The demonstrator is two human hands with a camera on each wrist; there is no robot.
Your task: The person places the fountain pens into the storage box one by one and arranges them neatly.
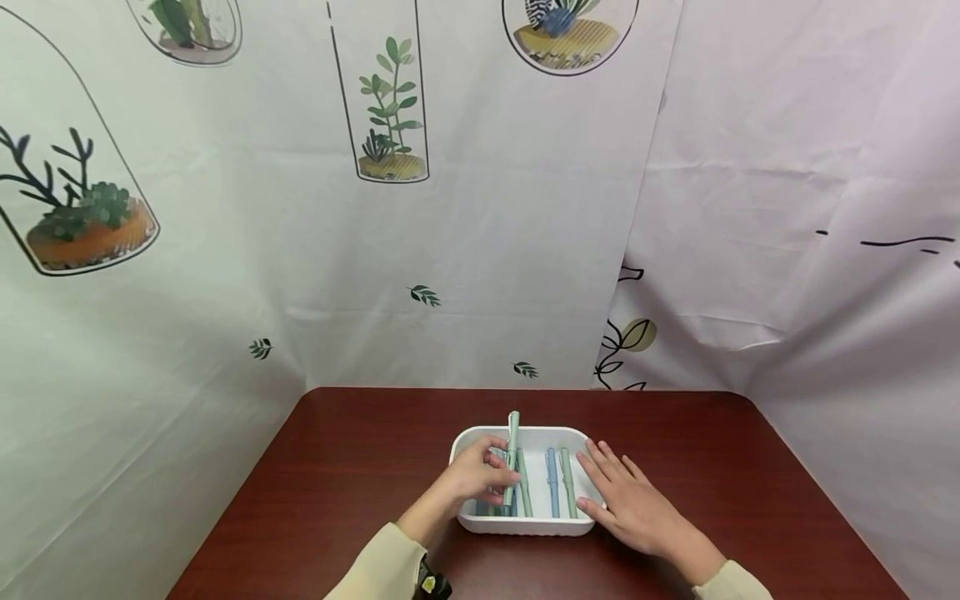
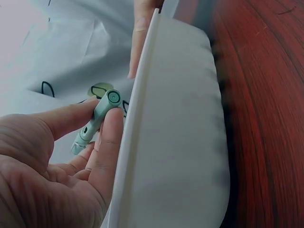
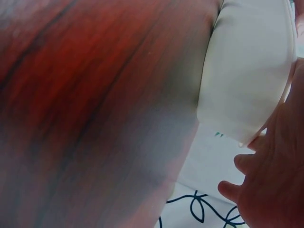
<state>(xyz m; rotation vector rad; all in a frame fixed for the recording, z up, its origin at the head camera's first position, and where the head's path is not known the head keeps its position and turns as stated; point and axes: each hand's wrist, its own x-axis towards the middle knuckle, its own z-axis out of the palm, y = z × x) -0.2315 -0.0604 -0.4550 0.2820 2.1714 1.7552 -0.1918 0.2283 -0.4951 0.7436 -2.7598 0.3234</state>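
Observation:
My left hand [image 1: 476,473] pinches a light green pen [image 1: 513,432] between thumb and fingers, above the left part of a white tray [image 1: 525,527]. In the left wrist view, the round end of this pen [image 2: 114,97] points toward the camera. Inside the tray lie a green pen [image 1: 524,487] close to the held one, then a blue pen [image 1: 552,483] and another green pen [image 1: 567,483] further right. More pens on the left side are partly hidden by my left hand. Fingers spread, my right hand [image 1: 633,507] rests at the tray's right rim.
The tray stands on a dark red-brown wooden table [image 1: 360,467]. Behind the table and along its sides hangs a white cloth [image 1: 480,250] printed with plants. A dark watch-like band [image 1: 431,581] sits at the left wrist.

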